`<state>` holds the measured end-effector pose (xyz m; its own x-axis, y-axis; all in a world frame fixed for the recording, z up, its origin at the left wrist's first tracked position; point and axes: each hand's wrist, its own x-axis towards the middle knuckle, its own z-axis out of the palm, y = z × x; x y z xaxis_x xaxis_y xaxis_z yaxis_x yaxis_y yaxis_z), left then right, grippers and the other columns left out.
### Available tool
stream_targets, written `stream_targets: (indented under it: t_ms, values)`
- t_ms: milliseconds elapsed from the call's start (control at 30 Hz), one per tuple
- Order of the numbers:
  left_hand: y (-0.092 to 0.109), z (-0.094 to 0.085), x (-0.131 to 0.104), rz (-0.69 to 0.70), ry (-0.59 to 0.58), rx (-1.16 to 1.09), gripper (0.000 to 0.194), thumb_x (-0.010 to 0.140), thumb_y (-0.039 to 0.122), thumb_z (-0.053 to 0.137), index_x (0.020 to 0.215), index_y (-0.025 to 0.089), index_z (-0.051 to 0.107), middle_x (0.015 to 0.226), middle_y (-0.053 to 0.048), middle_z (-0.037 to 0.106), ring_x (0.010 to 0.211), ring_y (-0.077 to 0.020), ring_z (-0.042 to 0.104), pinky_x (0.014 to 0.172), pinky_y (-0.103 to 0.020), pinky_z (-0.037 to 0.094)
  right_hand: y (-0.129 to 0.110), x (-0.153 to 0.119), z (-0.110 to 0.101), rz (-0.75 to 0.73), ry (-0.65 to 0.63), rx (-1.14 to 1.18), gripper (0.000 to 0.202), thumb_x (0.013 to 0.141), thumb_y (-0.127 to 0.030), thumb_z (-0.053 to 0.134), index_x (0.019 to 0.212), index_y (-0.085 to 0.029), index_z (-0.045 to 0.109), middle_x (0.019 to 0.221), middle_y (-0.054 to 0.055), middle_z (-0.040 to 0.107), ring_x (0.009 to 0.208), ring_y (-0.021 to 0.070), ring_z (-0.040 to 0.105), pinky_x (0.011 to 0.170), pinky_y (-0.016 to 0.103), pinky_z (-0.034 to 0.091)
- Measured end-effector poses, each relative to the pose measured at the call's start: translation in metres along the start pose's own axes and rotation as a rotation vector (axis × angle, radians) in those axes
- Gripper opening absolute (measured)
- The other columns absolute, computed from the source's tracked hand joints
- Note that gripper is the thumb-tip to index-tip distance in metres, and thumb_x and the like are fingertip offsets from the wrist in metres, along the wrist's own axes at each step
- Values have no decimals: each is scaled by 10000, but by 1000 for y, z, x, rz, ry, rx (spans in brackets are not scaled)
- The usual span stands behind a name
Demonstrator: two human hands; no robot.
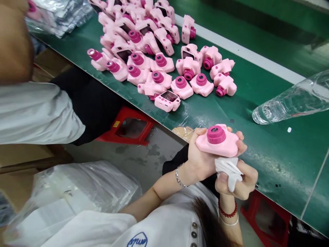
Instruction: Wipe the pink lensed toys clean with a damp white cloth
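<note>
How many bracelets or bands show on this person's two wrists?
3: a silver bracelet on the left hand's wrist, plus a red band and a pale band at the right hand's. More may be hidden.

Blue logo [138, 239] on white cloth shirt [164, 224] of person wearing camera: letters inside curved outline, cut off at bottom of my view; I get something like "ems", spelling uncertain. Small yellow rectangular label [116, 124] on red plastic stool [132, 112]: print too small for me. Short black marks [68, 192] at clear plastic bag [102, 181]: I can't make out any character.
</note>
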<state>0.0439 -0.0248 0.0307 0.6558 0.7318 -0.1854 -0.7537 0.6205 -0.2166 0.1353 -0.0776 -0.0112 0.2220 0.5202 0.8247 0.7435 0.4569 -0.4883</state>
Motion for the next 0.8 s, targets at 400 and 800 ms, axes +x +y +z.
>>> stream_targets:
  t_ms: [400,800]
  values:
    - [-8,9,-6,106,143,215,408,646,478,600,887,166,703,936,-83,711,810,-207,677,792,-309,525,-13,27,-4,216,-39,170,113,884,-167,729,984,-207,694,921,18,653,812,163,649,697,341,582]
    - [-15,8,-4,161,291,160,375,712,461,516,873,164,677,915,-77,668,782,-200,619,799,-338,493,-10,21,8,23,72,-83,169,829,-161,793,825,-188,626,900,10,605,741,146,652,619,303,568]
